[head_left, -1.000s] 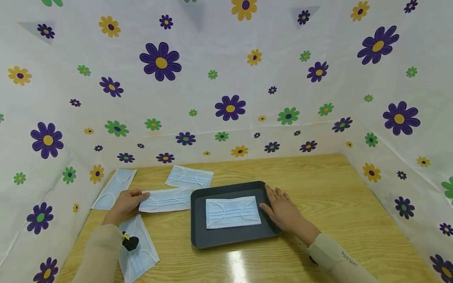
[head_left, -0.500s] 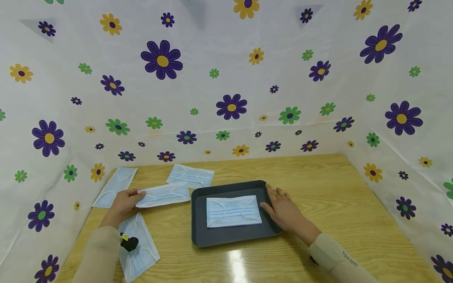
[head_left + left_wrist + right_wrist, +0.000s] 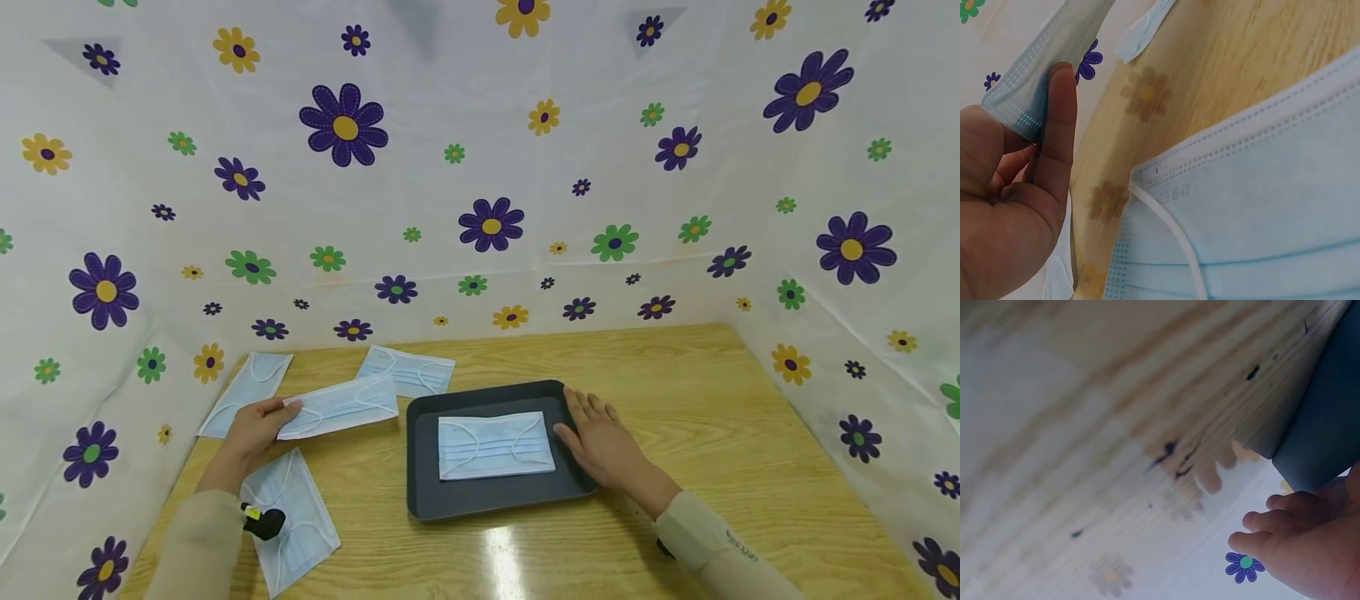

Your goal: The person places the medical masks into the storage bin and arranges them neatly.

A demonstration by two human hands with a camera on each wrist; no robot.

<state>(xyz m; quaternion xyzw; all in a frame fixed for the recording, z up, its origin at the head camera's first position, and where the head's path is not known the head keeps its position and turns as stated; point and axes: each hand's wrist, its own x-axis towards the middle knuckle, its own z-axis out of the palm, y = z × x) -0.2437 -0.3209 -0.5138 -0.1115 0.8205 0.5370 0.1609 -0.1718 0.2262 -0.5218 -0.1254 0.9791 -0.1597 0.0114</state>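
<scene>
My left hand (image 3: 255,427) pinches a light blue face mask (image 3: 341,406) by its left end, between thumb and fingers, raised and tilted with its right end higher. In the left wrist view the held mask (image 3: 1054,69) sticks up from the fingers. Right of it, a dark grey tray (image 3: 495,502) holds a flat mask (image 3: 495,447) with its ear loops on top. My right hand (image 3: 602,442) rests on the tray's right rim, fingers extended; the right wrist view shows the hand (image 3: 1310,540) against the tray's outer side.
Around my left hand lie a mask (image 3: 408,369) behind the held one, a mask (image 3: 251,387) at the far left, and a mask (image 3: 300,525) partly under the left forearm. White flowered cloth (image 3: 420,167) walls the wooden table (image 3: 675,375) at the back and sides.
My left hand has lifted the mask off the table and drawn it left, away from the tray, its right end rising. The right hand and tray have stayed put.
</scene>
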